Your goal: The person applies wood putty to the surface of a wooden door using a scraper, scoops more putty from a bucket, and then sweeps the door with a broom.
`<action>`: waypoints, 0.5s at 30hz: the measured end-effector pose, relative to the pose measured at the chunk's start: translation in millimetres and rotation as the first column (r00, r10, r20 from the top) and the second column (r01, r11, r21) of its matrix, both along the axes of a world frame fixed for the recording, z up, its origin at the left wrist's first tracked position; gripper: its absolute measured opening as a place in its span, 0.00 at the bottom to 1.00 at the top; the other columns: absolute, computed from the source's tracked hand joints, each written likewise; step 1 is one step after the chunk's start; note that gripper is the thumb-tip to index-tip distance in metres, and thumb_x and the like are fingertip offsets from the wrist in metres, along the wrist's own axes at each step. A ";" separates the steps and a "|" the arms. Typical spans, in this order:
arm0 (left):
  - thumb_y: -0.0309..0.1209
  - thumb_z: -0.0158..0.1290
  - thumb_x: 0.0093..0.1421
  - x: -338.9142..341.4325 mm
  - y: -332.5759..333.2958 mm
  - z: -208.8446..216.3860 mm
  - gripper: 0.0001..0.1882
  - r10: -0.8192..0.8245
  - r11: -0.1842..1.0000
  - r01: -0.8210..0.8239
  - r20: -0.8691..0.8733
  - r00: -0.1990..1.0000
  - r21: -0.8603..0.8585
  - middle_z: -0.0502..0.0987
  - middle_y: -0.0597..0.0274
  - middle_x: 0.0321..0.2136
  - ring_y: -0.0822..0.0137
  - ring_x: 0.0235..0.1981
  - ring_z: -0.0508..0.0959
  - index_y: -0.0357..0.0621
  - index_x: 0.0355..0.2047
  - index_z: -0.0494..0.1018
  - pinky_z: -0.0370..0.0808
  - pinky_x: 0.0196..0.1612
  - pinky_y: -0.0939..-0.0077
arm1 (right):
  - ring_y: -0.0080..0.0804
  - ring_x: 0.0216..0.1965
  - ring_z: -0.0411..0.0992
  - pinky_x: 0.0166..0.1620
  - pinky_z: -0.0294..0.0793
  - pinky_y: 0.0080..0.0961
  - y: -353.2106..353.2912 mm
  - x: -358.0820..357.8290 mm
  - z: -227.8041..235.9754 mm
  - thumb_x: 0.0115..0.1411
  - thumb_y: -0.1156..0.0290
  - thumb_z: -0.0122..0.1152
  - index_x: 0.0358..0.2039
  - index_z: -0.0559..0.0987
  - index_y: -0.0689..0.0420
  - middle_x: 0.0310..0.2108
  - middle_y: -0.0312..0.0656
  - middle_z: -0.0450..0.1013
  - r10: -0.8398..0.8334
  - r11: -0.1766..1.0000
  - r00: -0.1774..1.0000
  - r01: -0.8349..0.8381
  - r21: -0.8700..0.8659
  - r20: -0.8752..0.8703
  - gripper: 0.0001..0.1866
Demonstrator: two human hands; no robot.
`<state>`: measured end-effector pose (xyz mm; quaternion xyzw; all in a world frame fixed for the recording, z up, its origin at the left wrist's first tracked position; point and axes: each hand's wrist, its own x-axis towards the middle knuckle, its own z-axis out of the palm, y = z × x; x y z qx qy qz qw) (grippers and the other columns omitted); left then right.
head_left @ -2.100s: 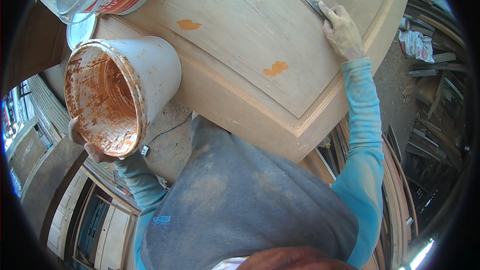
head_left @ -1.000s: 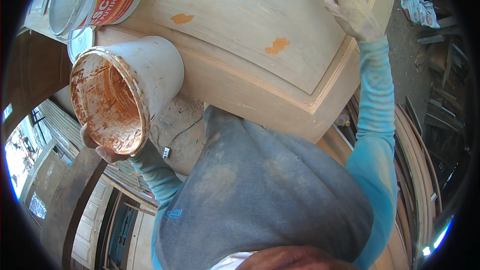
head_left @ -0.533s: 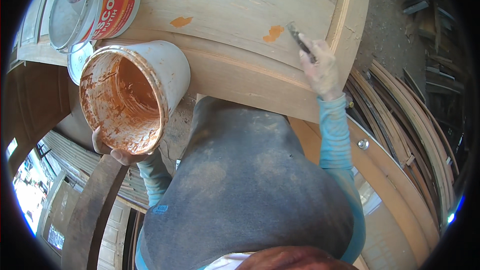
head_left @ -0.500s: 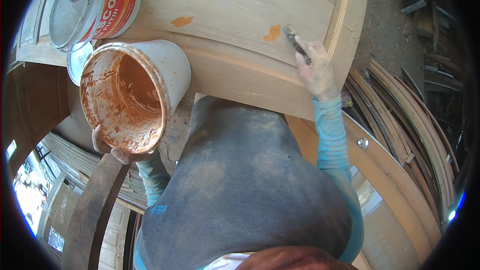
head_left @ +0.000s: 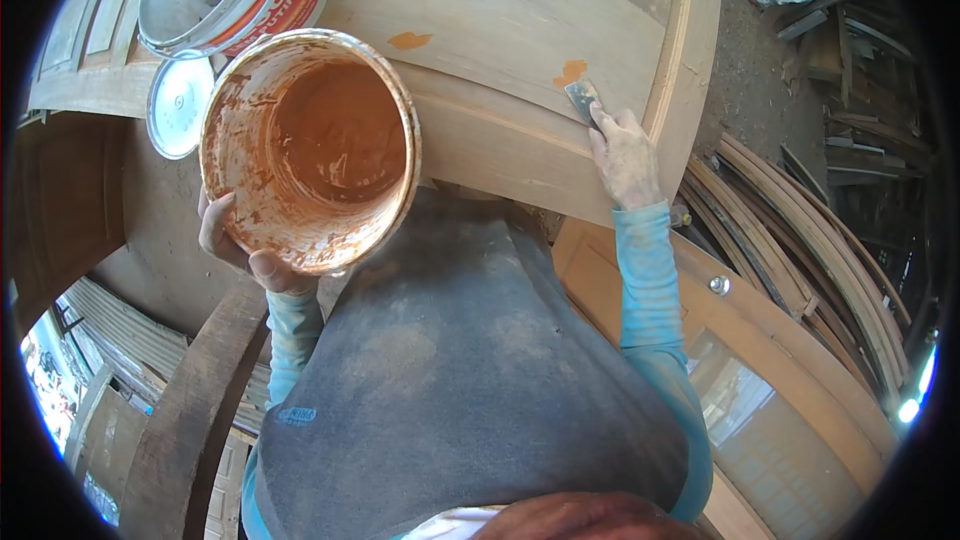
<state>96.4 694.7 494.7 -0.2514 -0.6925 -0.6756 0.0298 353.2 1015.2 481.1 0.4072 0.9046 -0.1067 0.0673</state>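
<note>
My left hand (head_left: 245,245) grips the lower rim of a white bucket (head_left: 310,155), its fingers outside and thumb at the edge. The bucket is tipped so its mouth faces me; orange-brown putty (head_left: 345,130) coats the bottom and smears the walls. In my right hand (head_left: 628,160) is a putty knife (head_left: 582,98), its flat blade over the wooden door panel (head_left: 510,30). The blade is just below an orange putty patch (head_left: 571,72). Another patch (head_left: 409,40) lies farther left on the panel.
Behind the held bucket, a second bucket (head_left: 235,5) with a red label stands on the wood. A round white lid (head_left: 181,105) is beside it. A thick wooden beam (head_left: 190,420) rises at lower left. Curved strips of wood (head_left: 790,250) and a glazed door (head_left: 770,430) lie at right.
The held bucket has shifted right and tilted more toward me, showing more of its inside. My right hand has drawn the knife slightly nearer me, with the blade now below the patch.
</note>
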 end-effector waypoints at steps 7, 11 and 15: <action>0.65 0.44 0.66 -6.8 -0.1 1.3 0.37 -0.019 1.000 0.018 -0.083 0.996 -0.014 0.58 0.42 0.63 0.49 0.64 0.65 0.46 0.58 0.58 0.69 0.65 0.46 | 0.48 0.39 0.78 0.42 0.78 0.44 -1.1 -17.0 -3.0 0.64 0.67 0.63 0.56 0.80 0.50 0.39 0.46 0.73 -0.033 0.999 0.975 0.037 0.015 -0.221 0.19; 0.66 0.44 0.66 -11.8 2.7 2.5 0.37 -0.017 1.000 0.016 -0.118 0.993 -0.016 0.58 0.42 0.63 0.49 0.65 0.64 0.46 0.58 0.59 0.68 0.65 0.46 | 0.49 0.39 0.78 0.42 0.78 0.45 -10.3 -8.2 -24.6 0.64 0.67 0.63 0.56 0.80 0.51 0.39 0.46 0.73 -0.013 0.999 0.991 0.018 0.037 -0.130 0.19; 0.66 0.44 0.66 -8.7 1.6 -0.1 0.38 -0.005 1.000 0.005 -0.101 0.995 -0.002 0.58 0.42 0.62 0.49 0.66 0.64 0.46 0.58 0.59 0.68 0.66 0.46 | 0.51 0.38 0.77 0.42 0.78 0.46 -17.1 -1.9 -2.1 0.65 0.66 0.63 0.57 0.79 0.52 0.38 0.49 0.73 0.025 1.000 0.998 -0.026 0.000 -0.059 0.20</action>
